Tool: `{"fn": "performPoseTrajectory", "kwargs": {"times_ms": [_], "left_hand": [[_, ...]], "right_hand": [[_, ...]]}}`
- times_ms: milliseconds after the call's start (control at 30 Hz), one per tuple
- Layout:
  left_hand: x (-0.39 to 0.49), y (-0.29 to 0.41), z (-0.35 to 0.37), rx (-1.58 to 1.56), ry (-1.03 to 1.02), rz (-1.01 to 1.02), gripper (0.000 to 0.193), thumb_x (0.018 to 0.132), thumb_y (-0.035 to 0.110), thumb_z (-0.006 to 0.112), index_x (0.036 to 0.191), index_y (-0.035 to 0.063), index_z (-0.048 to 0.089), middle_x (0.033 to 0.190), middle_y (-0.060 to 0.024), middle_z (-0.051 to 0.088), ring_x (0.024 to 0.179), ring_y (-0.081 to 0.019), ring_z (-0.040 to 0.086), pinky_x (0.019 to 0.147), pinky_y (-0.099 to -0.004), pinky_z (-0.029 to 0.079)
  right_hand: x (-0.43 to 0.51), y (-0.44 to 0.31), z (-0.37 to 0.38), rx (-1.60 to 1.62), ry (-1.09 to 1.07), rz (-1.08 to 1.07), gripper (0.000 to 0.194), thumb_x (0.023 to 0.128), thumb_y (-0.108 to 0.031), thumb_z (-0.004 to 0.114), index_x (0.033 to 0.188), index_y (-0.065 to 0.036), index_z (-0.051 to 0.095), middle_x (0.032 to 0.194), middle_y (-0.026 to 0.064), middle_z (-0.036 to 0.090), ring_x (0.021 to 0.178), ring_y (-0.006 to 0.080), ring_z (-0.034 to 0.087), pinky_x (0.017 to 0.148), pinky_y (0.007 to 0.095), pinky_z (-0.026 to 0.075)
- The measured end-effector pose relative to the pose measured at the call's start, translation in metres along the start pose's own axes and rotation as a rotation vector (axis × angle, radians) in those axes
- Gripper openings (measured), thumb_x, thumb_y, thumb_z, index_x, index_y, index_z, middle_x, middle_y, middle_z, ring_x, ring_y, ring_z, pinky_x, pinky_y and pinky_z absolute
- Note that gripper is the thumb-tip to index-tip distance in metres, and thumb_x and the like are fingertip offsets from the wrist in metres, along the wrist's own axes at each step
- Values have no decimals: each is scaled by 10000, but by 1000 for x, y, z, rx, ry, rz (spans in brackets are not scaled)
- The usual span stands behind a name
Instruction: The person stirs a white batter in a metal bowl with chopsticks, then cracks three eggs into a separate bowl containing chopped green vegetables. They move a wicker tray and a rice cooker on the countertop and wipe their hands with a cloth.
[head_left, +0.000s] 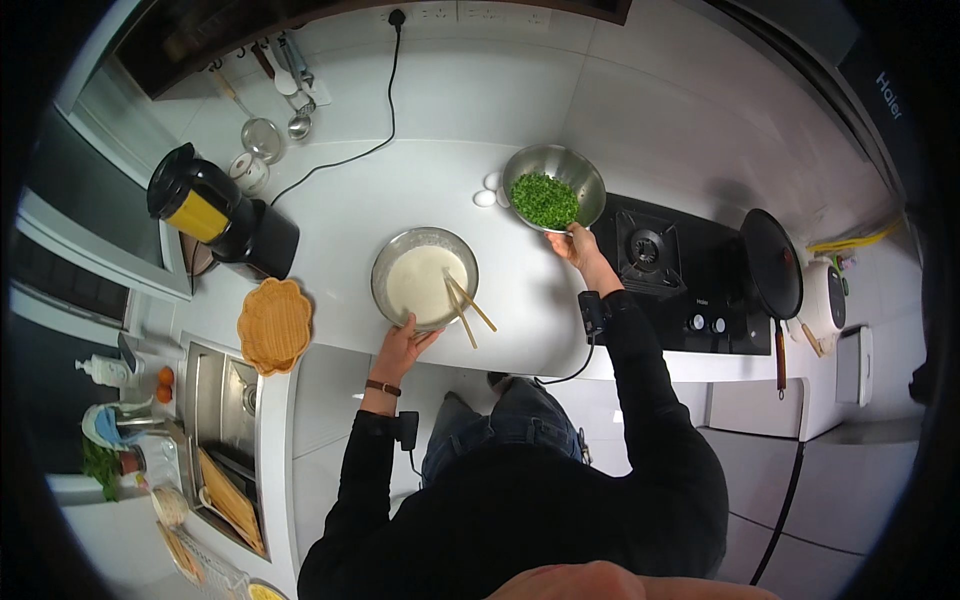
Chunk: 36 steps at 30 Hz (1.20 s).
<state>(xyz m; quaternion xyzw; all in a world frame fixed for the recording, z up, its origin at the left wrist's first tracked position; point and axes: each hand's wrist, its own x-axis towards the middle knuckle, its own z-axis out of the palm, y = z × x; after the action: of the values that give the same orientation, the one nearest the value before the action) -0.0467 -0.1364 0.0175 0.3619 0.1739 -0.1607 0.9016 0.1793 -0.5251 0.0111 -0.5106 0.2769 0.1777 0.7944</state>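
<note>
My left hand (403, 349) grips the near rim of a steel bowl (380, 259) on the white counter. Pale batter (420, 281) fills part of that bowl, and a pair of wooden chopsticks (471, 304) rests in it, leaning over the right rim. With my right hand (576, 246) I hold the near rim of a second steel bowl (587, 180), which is tilted and contains chopped green herbs or leaves (546, 201). White eggs (484, 199) lie against its left side.
A gas stove (705, 262) with a black pan (771, 262) is on the right. A blender (247, 232) and a scalloped wicker basket (274, 327) stand left. Below them is a sink (225, 382) with a wooden cutting board (229, 499). A black cord (393, 82) runs across the counter's back.
</note>
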Motion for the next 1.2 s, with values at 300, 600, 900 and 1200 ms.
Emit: {"fn": "performPoseTrajectory", "kwargs": {"times_ms": [300, 600, 900, 1200], "left_hand": [[29, 16, -12, -44, 6, -7, 470, 1026, 197, 499, 1389, -52, 336, 1391, -244, 444, 1286, -377, 483, 1086, -506, 452], [82, 42, -21, -71, 40, 17, 475, 1011, 233, 534, 1340, -73, 383, 1339, -262, 491, 1237, -392, 526, 1055, -509, 483], [97, 51, -17, 20, 122, 42, 622, 1008, 373, 518, 1381, -80, 313, 1330, -290, 478, 1252, -398, 511, 1061, -494, 465], [95, 48, -12, 77, 122, 102, 582, 1027, 419, 453, 1368, -45, 373, 1284, -198, 568, 1143, -300, 615, 994, -436, 529]], "right_hand": [[-80, 44, -32, -61, 155, -60, 338, 991, -123, 382, 1092, 178, 497, 804, 241, 677, 580, 261, 691, 498, 300, 617], [-139, 55, -61, -406, 133, 76, 405, 974, -285, 466, 1077, 100, 537, 821, 228, 686, 615, 248, 699, 501, 330, 584], [-124, -65, -19, -1244, 288, -766, 432, 943, -387, 602, 1143, -5, 578, 792, 205, 678, 758, 359, 677, 693, 426, 517], [-43, -45, 111, -901, -479, -438, 347, 997, -259, 554, 1197, 21, 599, 873, 64, 686, 786, 112, 636, 690, 261, 511]]}}
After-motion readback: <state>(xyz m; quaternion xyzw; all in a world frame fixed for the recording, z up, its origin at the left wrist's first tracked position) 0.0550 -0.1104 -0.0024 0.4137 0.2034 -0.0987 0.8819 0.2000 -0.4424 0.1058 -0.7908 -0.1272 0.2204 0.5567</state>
